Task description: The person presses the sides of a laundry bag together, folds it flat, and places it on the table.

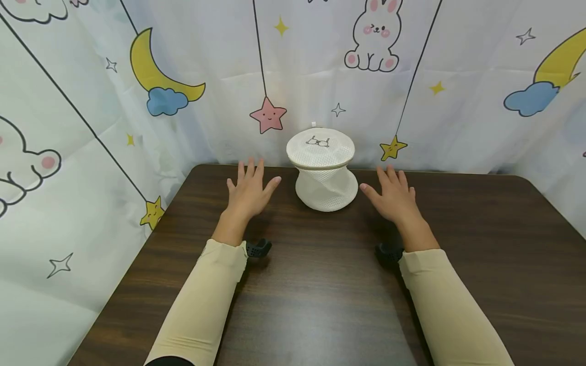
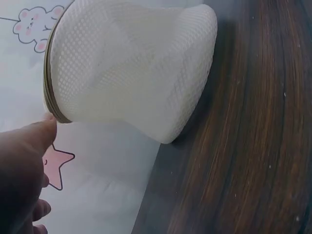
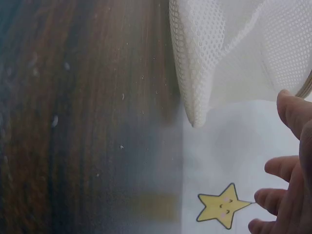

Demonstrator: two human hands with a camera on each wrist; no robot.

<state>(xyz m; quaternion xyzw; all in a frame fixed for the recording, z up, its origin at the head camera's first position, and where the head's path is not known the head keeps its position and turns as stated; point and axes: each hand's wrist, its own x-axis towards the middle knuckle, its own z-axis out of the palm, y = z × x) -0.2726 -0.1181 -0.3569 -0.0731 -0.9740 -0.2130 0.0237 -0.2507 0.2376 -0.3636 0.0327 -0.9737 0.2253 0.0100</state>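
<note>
Backdrop: a pale printed curtain (image 1: 320, 76) with rabbits, moons and stars hangs behind and to both sides of the desk, touching its far edge.
Desk: the dark wood-grain desk (image 1: 320, 295) carries only one thing, and that stands at the middle of the far edge, right against the curtain.
Mesh basket: a white mesh basket (image 1: 325, 170), round, with a zipped flat lid bearing a small drawing of glasses; its soft wall is twisted and pinched at the waist, so it stands a little skewed.
Left hand: the left hand (image 1: 249, 190) hovers or rests near the far edge just left of the basket, fingers straight and spread, holding nothing; in the left wrist view the thumb tip lies close by the lid's rim, though touching or not I cannot tell.
Right hand: the right hand (image 1: 393, 198) mirrors it just right of the basket, flat, fingers spread, holding nothing, apart from the mesh.
Risk, collapse: the twisted wall looks limp; a squeeze from both sides would likely crush it rather than lift it.
Risk, tipping: a one-sided push could roll it along the far edge or into the curtain.
Risk, snagging: fingertips may catch in the open mesh.
</note>
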